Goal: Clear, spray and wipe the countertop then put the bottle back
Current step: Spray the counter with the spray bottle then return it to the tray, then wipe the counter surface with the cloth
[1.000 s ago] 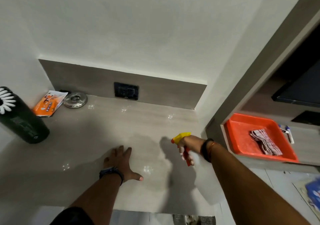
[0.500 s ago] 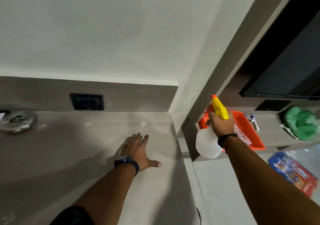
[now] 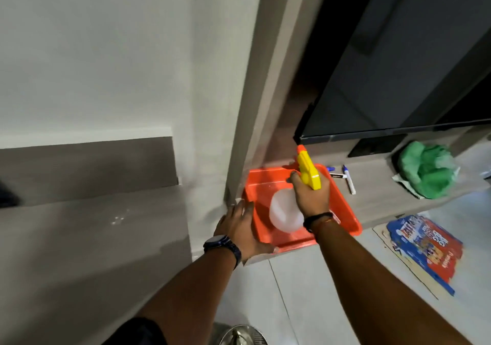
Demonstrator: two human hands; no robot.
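Fingers: my right hand (image 3: 311,196) wrapped round the spray bottle (image 3: 287,211), held over the orange tray (image 3: 342,213); my left hand (image 3: 239,225) spread flat at the tray's left edge. Countertop (image 3: 93,238): droplets showing, probably sprayed. Outstanding: wiping, apparently; bottle not yet released.

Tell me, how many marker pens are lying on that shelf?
2. One marker lies right of the orange tray; another marker pokes out behind the right hand, partly hidden.
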